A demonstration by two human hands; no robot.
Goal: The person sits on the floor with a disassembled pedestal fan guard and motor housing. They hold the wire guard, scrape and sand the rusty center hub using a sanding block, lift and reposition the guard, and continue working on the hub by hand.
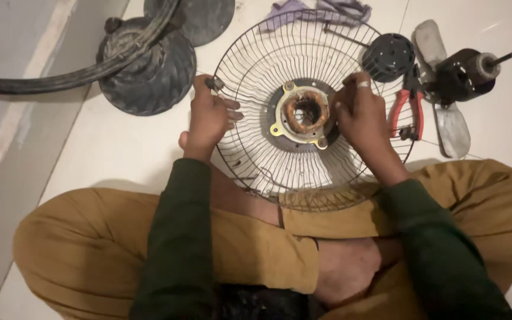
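A round wire fan guard (256, 65) lies on the white floor in front of my crossed legs. At its centre sits a rusty motor stator with a brass-coloured ring (303, 112). My left hand (208, 115) grips the guard's left rim, where a small metal clip sticks up. On the stator's right side rests my right hand (360, 112), fingers curled against its edge; a small white strip is on one finger. Whether those fingers pinch anything small is hidden.
Red-handled pliers (407, 109) lie right of the guard. Beyond them are a black round cover (388, 56), a grey fan blade (451, 127) and a dark motor with shaft (469, 74). Two dark fan bases (149, 77) and a black hose sit at upper left; a purple cloth (321, 12) lies behind.
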